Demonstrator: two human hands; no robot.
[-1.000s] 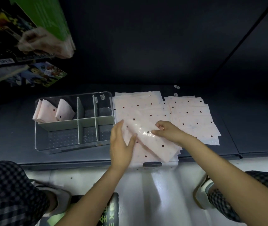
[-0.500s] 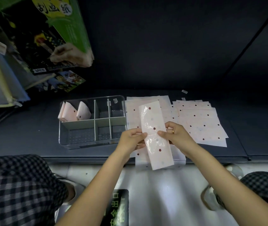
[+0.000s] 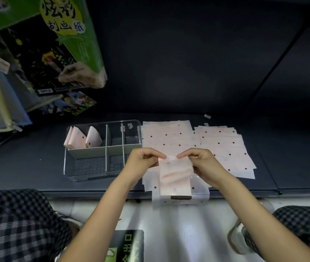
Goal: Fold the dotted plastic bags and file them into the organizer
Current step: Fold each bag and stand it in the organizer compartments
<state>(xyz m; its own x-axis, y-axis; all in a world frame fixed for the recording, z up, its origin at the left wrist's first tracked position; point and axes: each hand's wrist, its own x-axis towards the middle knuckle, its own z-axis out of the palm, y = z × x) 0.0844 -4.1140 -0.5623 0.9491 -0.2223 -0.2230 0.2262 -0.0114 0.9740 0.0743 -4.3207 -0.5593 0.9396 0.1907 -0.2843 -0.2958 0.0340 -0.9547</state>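
Big Chinese words "炫彩刮画纸" printed on green pack (image 3: 78, 35), far up and left of left hand (image 3: 142, 159). Small white tag "5PCS" (image 3: 45, 91) seen at bottom edge of same pack. Green floor sign (image 3: 125, 246) with white Chinese letters seen below both hands, between arms; letters upside down, partly cut off, not read for sure. Small stickers on clear organizer (image 3: 103, 148) too tiny to read.

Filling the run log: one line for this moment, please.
step: folding | left hand and right hand: pinch folded strip at top | organizer: folded bags in back-left compartment | flat bags: stacked beside
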